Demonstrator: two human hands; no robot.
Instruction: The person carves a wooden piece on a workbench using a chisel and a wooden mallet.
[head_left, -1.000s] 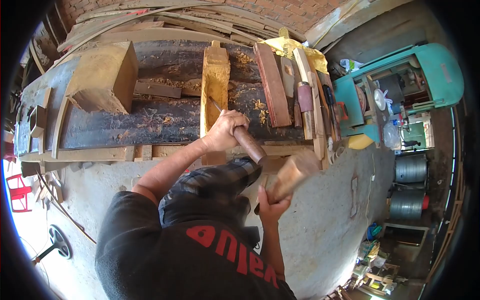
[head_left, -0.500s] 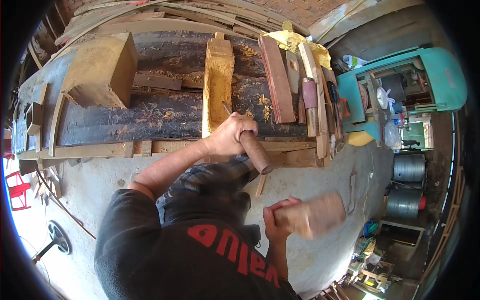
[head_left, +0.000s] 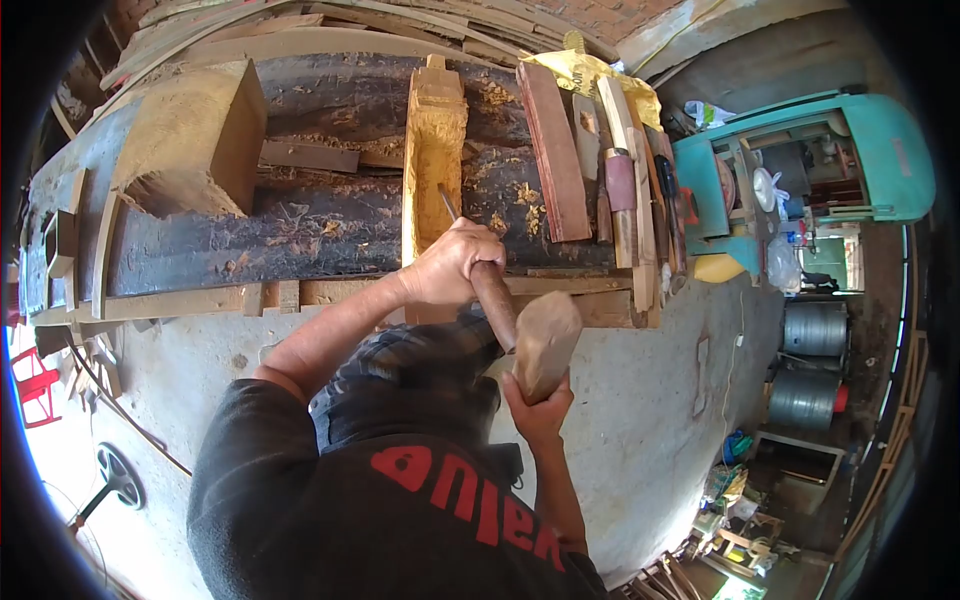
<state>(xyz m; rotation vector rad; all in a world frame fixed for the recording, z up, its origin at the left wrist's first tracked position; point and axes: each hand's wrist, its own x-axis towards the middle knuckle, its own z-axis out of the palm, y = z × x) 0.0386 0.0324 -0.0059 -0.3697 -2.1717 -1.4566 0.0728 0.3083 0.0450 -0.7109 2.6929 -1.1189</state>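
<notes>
My left hand point(head_left: 455, 262) is wrapped round a chisel with a thick wooden handle point(head_left: 493, 300). Its narrow metal blade point(head_left: 449, 203) slants into the hollow of a long yellow wooden piece point(head_left: 435, 150), which lies across the bench. In my right hand point(head_left: 541, 408) is a wooden mallet point(head_left: 551, 335), its head against or very close to the butt of the chisel handle; contact is hard to make out. The chisel's cutting edge is down in the hollow and not clearly visible.
On the dark workbench point(head_left: 330, 220) stands a large wood block point(head_left: 190, 140) at left. A reddish plank point(head_left: 555, 155) and several tools, including a purple-banded chisel point(head_left: 620, 195), lie at right. Beyond them is a teal bandsaw point(head_left: 880, 150). Wood shavings point(head_left: 529, 200) are scattered about.
My right hand has swung the mallet up and left, from out at the right to the end of the chisel handle. My left hand keeps its hold, with the chisel barely shifted.
</notes>
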